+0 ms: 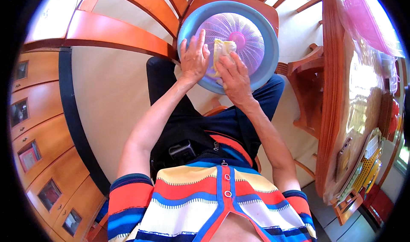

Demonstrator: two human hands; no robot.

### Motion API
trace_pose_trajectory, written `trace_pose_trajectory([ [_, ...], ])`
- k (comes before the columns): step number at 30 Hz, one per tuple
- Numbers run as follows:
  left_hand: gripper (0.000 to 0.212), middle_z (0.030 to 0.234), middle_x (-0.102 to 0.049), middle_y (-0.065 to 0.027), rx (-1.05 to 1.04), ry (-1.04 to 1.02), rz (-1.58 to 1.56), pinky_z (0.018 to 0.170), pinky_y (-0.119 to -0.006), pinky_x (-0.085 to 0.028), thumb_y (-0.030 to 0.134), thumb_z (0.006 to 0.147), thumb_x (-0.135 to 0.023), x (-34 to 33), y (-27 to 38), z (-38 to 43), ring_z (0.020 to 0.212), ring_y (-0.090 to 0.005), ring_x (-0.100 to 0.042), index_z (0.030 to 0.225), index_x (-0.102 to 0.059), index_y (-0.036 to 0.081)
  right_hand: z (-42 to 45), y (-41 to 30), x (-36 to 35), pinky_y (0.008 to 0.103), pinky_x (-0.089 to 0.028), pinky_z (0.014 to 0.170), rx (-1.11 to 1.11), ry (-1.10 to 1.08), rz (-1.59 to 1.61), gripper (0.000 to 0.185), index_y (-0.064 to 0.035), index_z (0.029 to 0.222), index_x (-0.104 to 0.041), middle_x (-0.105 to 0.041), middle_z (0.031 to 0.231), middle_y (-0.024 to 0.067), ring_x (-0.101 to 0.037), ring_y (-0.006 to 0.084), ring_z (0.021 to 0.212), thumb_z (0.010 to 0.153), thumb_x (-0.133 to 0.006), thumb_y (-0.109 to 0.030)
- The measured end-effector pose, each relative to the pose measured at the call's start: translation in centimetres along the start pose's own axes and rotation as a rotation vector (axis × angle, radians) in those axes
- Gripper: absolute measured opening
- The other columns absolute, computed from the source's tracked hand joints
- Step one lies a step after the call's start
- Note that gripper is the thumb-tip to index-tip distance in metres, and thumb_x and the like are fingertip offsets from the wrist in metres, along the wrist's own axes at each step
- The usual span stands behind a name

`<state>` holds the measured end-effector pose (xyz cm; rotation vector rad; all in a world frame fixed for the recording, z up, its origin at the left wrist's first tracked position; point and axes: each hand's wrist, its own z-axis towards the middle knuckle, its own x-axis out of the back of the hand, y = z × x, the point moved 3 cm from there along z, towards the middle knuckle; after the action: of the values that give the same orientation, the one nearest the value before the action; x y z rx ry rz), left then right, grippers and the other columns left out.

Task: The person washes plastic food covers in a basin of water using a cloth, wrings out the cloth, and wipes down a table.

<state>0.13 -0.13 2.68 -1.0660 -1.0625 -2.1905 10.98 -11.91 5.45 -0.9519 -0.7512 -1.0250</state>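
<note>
A blue plastic basin (271, 40) sits on the seat of a wooden chair between my knees. Inside it lies a domed, slatted pale-pink plastic cover (254, 51), with a round pink hub (237, 40) near its middle. My left hand (194, 56) is palm down with fingers spread, over the left side of the cover and the basin's rim, gripping nothing. A white cloth with yellow edges (223, 49) lies against the cover. My right hand (235, 78) has its fingers on this cloth, pressing it to the slats just below the hub. The fingertips' undersides are hidden.
At right stands a wooden table (331, 97) with a shiny top, holding a pink mesh cover (368, 17), a phone (343, 155) and a yellow perforated plastic tray (366, 168). A wooden chair (307, 88) is tucked beside it. Wooden cabinets (41, 139) line the left.
</note>
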Motion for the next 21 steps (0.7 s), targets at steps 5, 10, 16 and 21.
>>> trace_pose_trajectory([
  [5, 0.049, 0.118, -0.051, -0.0175, -0.013, -0.006, 0.033, 0.103, -0.044, -0.027, 0.020, 0.087, -0.046, 0.0, 0.3, 0.3, 0.114, -0.0298, -0.047, 0.135, -0.040, 0.008, 0.6, 4.3, 2.4, 0.0433, -0.035, 0.096, -0.297, 0.262, 0.070, 0.038, -0.0052, 0.112, -0.055, -0.048, 0.120, 0.0141, -0.043, 0.0349, 0.114, 0.075, -0.060, -0.003],
  [10, 0.047, 0.126, -0.047, -0.0187, -0.027, 0.068, 0.032, 0.102, -0.045, -0.029, 0.014, 0.082, -0.050, 1.1, 0.7, 1.4, 0.120, -0.0381, -0.040, 0.127, -0.047, 0.005, 0.7, 5.7, 2.3, 0.0381, -0.036, 0.096, -0.397, 0.279, 0.146, 0.032, -0.0050, 0.115, -0.052, -0.049, 0.122, 0.0115, -0.045, 0.0321, 0.111, 0.083, -0.057, -0.006],
  [16, 0.044, 0.127, -0.050, -0.0126, -0.304, -0.062, 0.047, 0.100, -0.044, -0.032, 0.015, 0.081, -0.054, 0.3, 6.1, 4.6, 0.123, -0.0323, -0.039, 0.125, -0.051, 0.008, 0.4, 5.9, 2.2, 0.0379, -0.034, 0.097, -0.592, 0.427, 0.378, 0.030, -0.0022, 0.116, -0.053, -0.048, 0.121, 0.0145, -0.044, 0.0321, 0.115, 0.086, -0.054, -0.009],
  [21, 0.034, 0.107, -0.057, -0.0086, -0.328, -0.130, 0.175, 0.088, -0.041, -0.038, 0.024, 0.080, -0.061, 1.0, 8.7, 5.2, 0.108, -0.0274, -0.049, 0.110, -0.061, 0.009, -0.8, 7.4, 2.4, 0.0296, -0.043, 0.086, -0.869, 0.398, 0.779, 0.028, -0.0001, 0.115, -0.053, -0.058, 0.102, 0.0084, -0.055, 0.0175, 0.095, 0.091, -0.053, -0.015],
])
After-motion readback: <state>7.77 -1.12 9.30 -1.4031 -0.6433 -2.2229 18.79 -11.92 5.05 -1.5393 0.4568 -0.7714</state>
